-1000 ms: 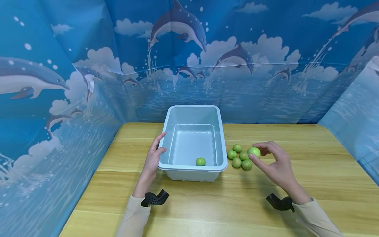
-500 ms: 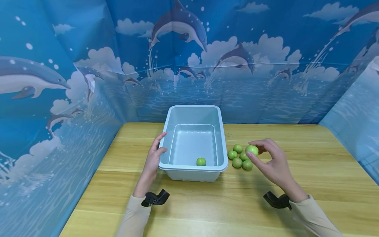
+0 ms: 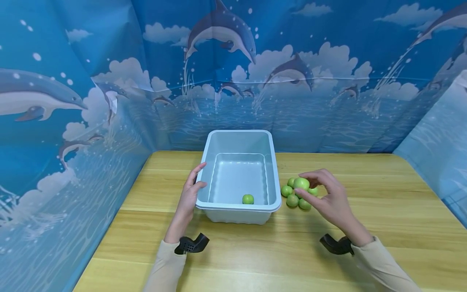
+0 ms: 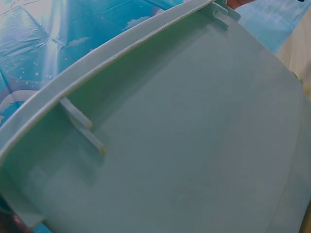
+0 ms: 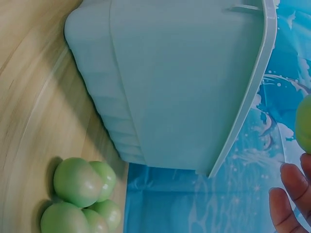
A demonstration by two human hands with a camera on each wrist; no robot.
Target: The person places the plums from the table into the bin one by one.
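My left hand grips the left rim of a pale blue-green plastic bin, the thumb over its edge. One round green fruit lies inside the bin, at its near end. Between thumb and fingers my right hand pinches another green fruit, held above a cluster of several green fruits on the table. That cluster lies just right of the bin and is partly hidden by the held fruit. At the right wrist view's edge, the held fruit shows above curled fingertips.
The bin stands on a wooden table near its back edge. A blue dolphin-print backdrop rises behind the table and along both sides. In the left wrist view the bin's outer wall fills most of the picture.
My right hand has moved left with the pinched fruit, toward the bin, and now passes over the cluster. The left hand and the bin stay in place.
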